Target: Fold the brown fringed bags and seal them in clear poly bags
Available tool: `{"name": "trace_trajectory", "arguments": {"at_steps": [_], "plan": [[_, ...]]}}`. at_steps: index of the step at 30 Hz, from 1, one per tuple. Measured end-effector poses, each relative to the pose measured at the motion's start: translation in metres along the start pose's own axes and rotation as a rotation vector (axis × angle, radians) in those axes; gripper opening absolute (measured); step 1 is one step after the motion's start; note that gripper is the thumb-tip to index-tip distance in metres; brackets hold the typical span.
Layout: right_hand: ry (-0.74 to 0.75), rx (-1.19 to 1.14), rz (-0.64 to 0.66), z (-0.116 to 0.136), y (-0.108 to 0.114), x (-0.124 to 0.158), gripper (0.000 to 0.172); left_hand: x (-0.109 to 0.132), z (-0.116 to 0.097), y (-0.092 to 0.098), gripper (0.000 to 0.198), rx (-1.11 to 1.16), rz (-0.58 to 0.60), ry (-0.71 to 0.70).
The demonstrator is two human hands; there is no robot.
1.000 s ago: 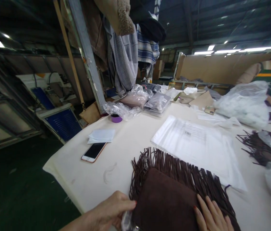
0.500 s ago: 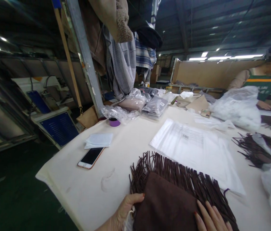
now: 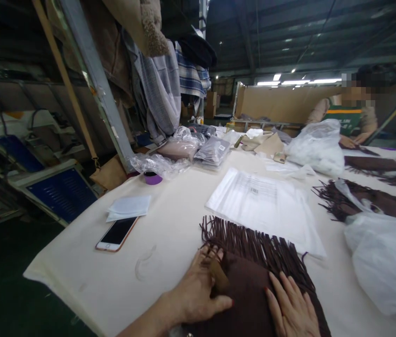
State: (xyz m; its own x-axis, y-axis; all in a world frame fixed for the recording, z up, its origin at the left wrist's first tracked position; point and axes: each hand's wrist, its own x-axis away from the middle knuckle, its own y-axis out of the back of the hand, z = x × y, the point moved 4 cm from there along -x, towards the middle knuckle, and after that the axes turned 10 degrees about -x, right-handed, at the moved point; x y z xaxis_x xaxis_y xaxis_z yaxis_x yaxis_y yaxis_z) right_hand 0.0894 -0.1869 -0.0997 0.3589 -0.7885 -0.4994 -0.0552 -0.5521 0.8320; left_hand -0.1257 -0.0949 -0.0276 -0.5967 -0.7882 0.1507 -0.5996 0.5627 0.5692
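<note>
Fingers (image 3: 279, 291) of the right hand (image 3: 294, 306) lay released and flat; whether the bent left hand (image 3: 201, 292) gripped, I could not tell. Upon the cream table (image 3: 170, 215), both touched the brown fringed cloth (image 3: 249, 281) at five o'clock; white packet (image 3: 264, 203), four; phone (image 3: 117, 234), eight.

Left hand (image 3: 198, 294) and right hand (image 3: 292, 305) on fringed brown fabric (image 3: 249, 281)

The left hand curls over one side; the right hand lies flat, fingers slightly apart. A white packet (image 3: 261, 201) lies just beyond. To the left, a pale sheet (image 3: 128, 207) overlaps a phone (image 3: 115, 235). A person (image 3: 343, 119) shows beyond a plastic bag (image 3: 317, 147).
</note>
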Motion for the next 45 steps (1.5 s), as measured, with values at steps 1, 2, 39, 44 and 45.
{"name": "trace_trajectory", "arguments": {"at_steps": [1, 2, 39, 44, 45], "plan": [[0.001, 0.014, -0.012, 0.002, 0.005, -0.005, 0.033, 0.000, -0.006, -0.007, 0.090, -0.184, 0.055, -0.042], [0.000, 0.023, -0.026, 0.004, 0.010, -0.009, 0.032, -0.001, -0.011, -0.014, 0.095, -0.350, 0.111, -0.069], [-0.195, -0.177, -0.060, 0.009, 0.019, -0.014, 0.038, 0.005, -0.007, -0.049, 0.120, -0.682, -0.005, -0.375], [-0.222, -0.188, -0.028, 0.009, 0.020, -0.015, 0.037, -0.005, -0.019, -0.041, 0.136, -0.697, 0.219, -0.216], [-0.231, -0.188, -0.020, 0.009, 0.020, -0.015, 0.036, -0.007, -0.022, -0.039, 0.136, -0.713, 0.236, -0.219]]}}
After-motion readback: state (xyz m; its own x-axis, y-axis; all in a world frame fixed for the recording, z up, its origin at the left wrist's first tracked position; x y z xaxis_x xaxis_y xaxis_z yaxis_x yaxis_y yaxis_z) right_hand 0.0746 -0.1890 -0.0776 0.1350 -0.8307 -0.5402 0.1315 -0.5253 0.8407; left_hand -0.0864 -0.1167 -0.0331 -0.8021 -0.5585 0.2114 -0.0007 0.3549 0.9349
